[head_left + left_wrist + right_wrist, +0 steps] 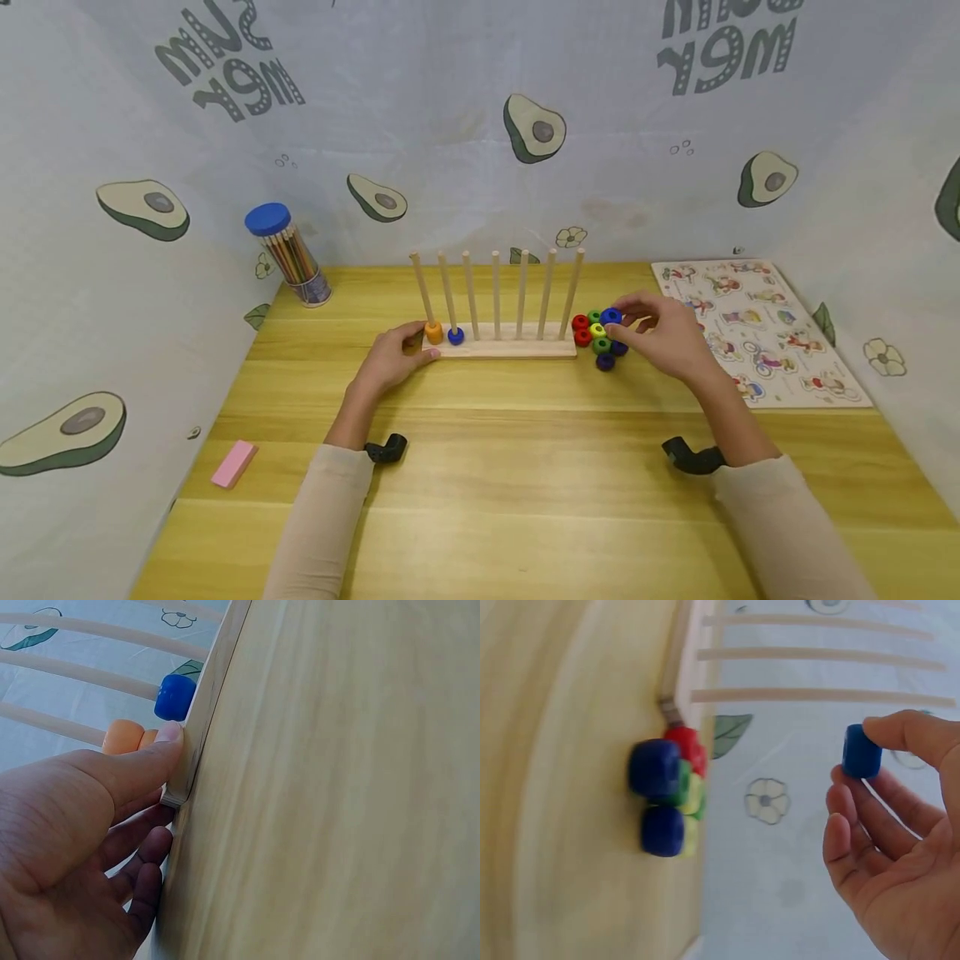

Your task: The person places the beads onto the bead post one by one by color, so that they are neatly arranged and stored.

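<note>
Loading status: judged partway, nearer the start. Of the seven upright pegs on the pale wooden peg rack (pixel 507 348), the two nearest your left hand (pixel 390 358) carry beads. The first, just beside your left thumb, bears what appear to be two rounded orange beads (pixel 433 333); the second, next along from that hand, bears a rounded blue bead (pixel 455 337). The other five pegs, running toward your right hand (pixel 667 337), are bare.

Left to load: the loose cluster on the wood-grain counter (pixel 525 483), just left of your right fingertips — red beads (pixel 582 338), green beads (pixel 602 346), at least one yellow bead (pixel 597 331) and dark blue beads (pixel 605 362). Your right hand hides part of the cluster; do not rely on an exact count.

Right hand: narrow, pinching a smooth blue cylindrical bead (pixel 861 754) between thumb and finger, clear of the cluster; the other fingers are loosely bent. Left hand: gripping the near end of the rack — thumb on the front edge, fingers around the end.
</note>
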The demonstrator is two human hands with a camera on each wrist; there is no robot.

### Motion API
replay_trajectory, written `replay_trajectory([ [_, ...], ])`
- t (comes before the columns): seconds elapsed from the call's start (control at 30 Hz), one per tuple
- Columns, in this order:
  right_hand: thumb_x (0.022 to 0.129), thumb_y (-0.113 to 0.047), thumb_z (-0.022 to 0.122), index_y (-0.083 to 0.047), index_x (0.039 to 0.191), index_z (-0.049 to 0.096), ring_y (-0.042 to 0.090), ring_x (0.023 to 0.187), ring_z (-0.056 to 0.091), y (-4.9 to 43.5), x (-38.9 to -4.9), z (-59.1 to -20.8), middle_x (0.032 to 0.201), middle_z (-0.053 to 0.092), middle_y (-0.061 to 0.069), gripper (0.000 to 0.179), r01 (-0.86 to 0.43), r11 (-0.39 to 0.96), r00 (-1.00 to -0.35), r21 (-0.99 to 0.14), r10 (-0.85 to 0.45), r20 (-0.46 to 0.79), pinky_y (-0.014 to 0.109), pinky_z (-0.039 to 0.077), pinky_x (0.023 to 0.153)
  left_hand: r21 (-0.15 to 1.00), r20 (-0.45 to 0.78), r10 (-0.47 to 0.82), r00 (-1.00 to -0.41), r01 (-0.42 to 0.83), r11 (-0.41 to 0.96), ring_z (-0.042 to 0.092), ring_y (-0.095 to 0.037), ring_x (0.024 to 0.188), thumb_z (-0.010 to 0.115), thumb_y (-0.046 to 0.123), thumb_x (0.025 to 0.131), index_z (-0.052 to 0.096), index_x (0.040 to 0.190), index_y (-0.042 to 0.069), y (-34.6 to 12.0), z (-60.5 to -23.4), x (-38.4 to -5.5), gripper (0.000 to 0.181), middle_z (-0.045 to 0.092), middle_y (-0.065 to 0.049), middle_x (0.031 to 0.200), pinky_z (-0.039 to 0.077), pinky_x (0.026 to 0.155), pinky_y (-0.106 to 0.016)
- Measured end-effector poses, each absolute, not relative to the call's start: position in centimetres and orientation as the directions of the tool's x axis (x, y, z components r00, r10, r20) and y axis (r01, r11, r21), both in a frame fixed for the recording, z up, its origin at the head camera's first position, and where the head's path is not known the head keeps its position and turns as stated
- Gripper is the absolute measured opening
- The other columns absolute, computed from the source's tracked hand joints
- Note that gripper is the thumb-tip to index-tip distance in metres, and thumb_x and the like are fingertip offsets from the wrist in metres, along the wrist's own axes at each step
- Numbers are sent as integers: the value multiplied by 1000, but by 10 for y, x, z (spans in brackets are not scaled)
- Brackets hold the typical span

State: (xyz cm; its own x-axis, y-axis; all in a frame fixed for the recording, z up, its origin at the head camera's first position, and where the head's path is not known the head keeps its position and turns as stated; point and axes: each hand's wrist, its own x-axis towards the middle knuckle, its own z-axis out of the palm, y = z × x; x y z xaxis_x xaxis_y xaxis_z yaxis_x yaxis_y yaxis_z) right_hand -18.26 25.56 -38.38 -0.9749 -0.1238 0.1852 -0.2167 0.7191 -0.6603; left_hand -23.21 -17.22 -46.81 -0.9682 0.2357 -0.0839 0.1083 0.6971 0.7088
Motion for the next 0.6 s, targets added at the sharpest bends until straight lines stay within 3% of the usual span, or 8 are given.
replay_trajectory([
  [0.2, 95, -19, 76, -5, 121, 72, 3, 87, 57, 250, -180, -353, 101, 67, 5, 30, -308, 639, -941, -705, -99, 323, 8, 45, 76, 713, -80, 239, -968, 112, 692, 55, -35, 135, 74, 41, 96, 51, 154, 14, -171, -469, -231, 68, 58, -14, 148, 43, 113, -53],
  [0.43, 93, -9, 77, -5, 124, 73, 10, 88, 59, 224, -186, -316, 97, 65, -10, 32, -394, 484, -912, -781, -101, 397, 14, 46, 80, 714, -89, 230, -969, 99, 693, 55, -35, 135, 75, 41, 95, 51, 154, 16, -172, -468, -229, 68, 58, -14, 148, 43, 113, -53],
  [0.6, 93, -13, 77, -7, 124, 74, 12, 93, 60, 195, -197, -299, 104, 69, -4, 32, -439, 446, -895, -780, -147, 420, 18, 47, 85, 714, -82, 230, -970, 104, 692, 56, -36, 134, 75, 40, 95, 50, 154, 15, -171, -466, -229, 68, 58, -16, 148, 44, 113, -53],
])
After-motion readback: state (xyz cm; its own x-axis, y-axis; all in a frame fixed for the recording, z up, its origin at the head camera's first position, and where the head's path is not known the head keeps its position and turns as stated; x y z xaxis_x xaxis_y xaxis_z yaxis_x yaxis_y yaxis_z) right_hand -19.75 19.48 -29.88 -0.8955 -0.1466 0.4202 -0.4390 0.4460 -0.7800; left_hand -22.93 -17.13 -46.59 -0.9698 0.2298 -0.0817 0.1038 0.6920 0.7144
